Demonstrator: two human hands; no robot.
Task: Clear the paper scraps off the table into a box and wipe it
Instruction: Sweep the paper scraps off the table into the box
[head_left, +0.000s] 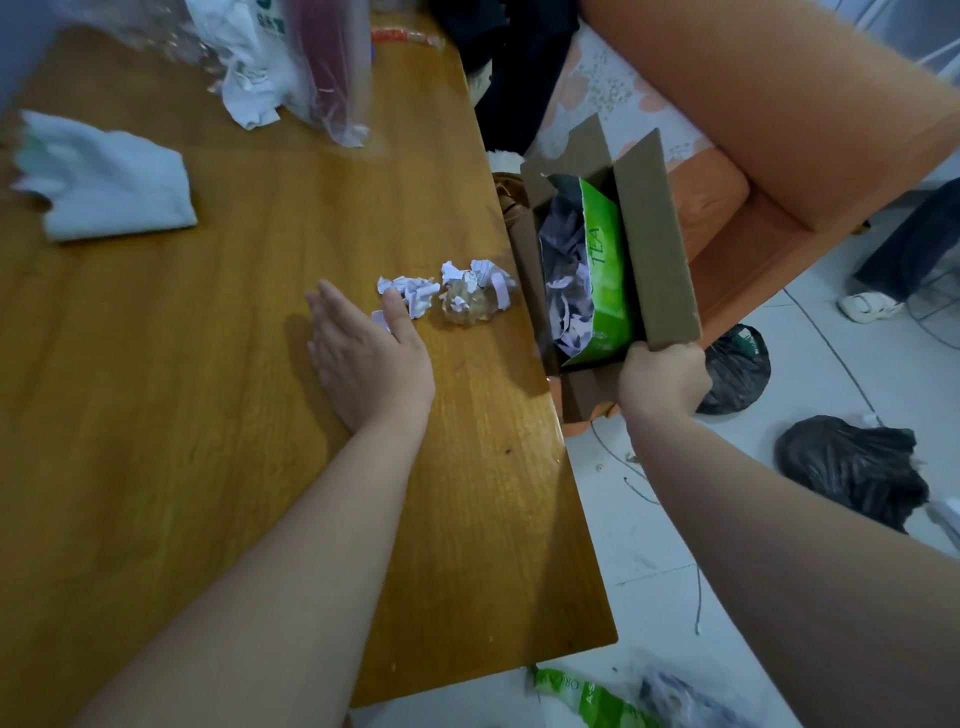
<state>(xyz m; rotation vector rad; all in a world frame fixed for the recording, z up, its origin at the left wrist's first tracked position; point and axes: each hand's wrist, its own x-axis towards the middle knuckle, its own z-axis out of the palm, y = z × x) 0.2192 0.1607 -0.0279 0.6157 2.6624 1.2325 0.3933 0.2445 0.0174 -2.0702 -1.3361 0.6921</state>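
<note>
A small heap of white paper scraps (415, 296) and a crumpled clear wrapper (465, 304) lie near the right edge of the wooden table (208, 415). My left hand (366, 356) rests flat and open on the table, its thumb side touching the scraps. My right hand (662, 379) grips the near flap of a cardboard box (657, 239) held just beside the table's right edge. Inside the box are paper scraps and a green tea packet (605, 275). A white cloth (111, 184) lies at the table's left.
Plastic bags (291, 62) crowd the table's far end. An orange sofa (779, 130) stands behind the box. Two black bags (852, 467) and loose wires lie on the white tiled floor to the right. A green wrapper (587, 696) lies below the table's near corner.
</note>
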